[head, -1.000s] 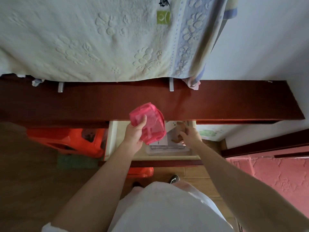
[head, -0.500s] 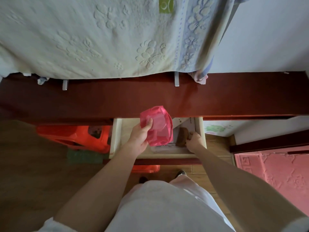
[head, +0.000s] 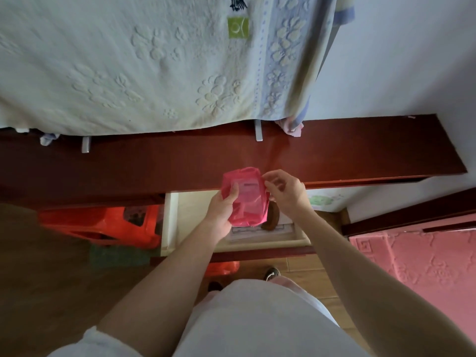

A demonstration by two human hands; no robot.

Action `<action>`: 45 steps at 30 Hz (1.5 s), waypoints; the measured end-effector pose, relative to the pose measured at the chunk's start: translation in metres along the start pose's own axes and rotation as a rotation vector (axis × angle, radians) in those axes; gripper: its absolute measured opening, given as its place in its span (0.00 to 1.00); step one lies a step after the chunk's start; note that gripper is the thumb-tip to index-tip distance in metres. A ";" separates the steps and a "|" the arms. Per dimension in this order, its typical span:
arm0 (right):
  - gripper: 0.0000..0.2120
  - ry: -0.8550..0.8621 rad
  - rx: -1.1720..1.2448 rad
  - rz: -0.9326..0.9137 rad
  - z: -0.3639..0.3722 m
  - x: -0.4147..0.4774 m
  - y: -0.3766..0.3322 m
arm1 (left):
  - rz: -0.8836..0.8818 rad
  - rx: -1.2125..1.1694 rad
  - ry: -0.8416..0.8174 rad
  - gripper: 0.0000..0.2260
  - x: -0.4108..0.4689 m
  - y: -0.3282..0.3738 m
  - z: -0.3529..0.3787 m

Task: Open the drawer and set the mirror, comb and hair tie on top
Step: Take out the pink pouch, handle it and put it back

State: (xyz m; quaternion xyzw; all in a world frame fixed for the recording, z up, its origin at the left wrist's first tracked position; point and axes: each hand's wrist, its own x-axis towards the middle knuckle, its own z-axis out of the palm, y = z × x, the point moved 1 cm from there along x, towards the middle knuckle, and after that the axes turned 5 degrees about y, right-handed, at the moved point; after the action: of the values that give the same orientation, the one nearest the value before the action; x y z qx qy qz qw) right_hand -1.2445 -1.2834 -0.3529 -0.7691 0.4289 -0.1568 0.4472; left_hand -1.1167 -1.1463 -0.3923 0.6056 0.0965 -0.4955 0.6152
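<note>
The pale wooden drawer (head: 170, 222) stands pulled out beneath the dark red tabletop (head: 360, 150). Over it my left hand (head: 222, 215) holds a pink plastic bag (head: 247, 199) with something flat and pale inside. My right hand (head: 286, 193) pinches the bag's upper right edge. A brown object (head: 271, 219) lies in the drawer, partly hidden behind the bag, on top of some papers (head: 257, 234). I cannot make out a mirror, comb or hair tie as such.
A pale embossed towel (head: 154, 60) hangs over the back of the tabletop. An orange plastic stool (head: 103, 222) sits under the table on the left. A pink patterned surface (head: 417, 258) lies at the right.
My right hand has come up out of the drawer and taken the bag's top edge. The bag has turned its flat side toward me.
</note>
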 end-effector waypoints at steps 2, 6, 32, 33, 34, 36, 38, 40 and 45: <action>0.06 0.006 -0.014 0.005 -0.002 -0.003 -0.003 | -0.006 -0.010 0.014 0.21 -0.002 0.002 0.002; 0.06 -0.052 0.030 0.038 0.002 -0.009 -0.002 | -0.008 -0.012 -0.009 0.22 -0.006 0.001 0.000; 0.10 0.066 0.108 0.733 0.075 -0.013 0.075 | 0.053 -0.016 0.206 0.16 -0.009 0.015 -0.086; 0.12 0.038 0.022 0.712 0.079 -0.013 0.076 | 0.056 -0.011 0.194 0.16 -0.009 0.015 -0.088; 0.13 -0.003 -0.058 0.686 0.081 -0.015 0.074 | 0.057 -0.007 0.187 0.16 -0.009 0.015 -0.089; 0.13 -0.072 -0.151 0.652 0.088 -0.017 0.075 | 0.054 -0.005 0.175 0.15 -0.009 0.017 -0.090; 0.13 -0.093 -0.188 0.652 0.093 -0.019 0.081 | 0.057 0.004 0.162 0.14 -0.007 0.018 -0.090; 0.12 -0.077 -0.199 0.652 0.095 -0.019 0.087 | 0.063 0.020 0.147 0.14 -0.006 0.020 -0.090; 0.14 0.027 -0.080 0.711 0.088 -0.019 0.095 | 0.064 0.032 0.115 0.16 -0.004 0.025 -0.082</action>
State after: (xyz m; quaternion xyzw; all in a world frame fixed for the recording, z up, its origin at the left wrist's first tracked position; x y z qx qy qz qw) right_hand -1.2502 -1.2422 -0.4770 -0.5866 0.6812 0.0153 0.4377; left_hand -1.0611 -1.0813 -0.3931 0.6457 0.1045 -0.4413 0.6144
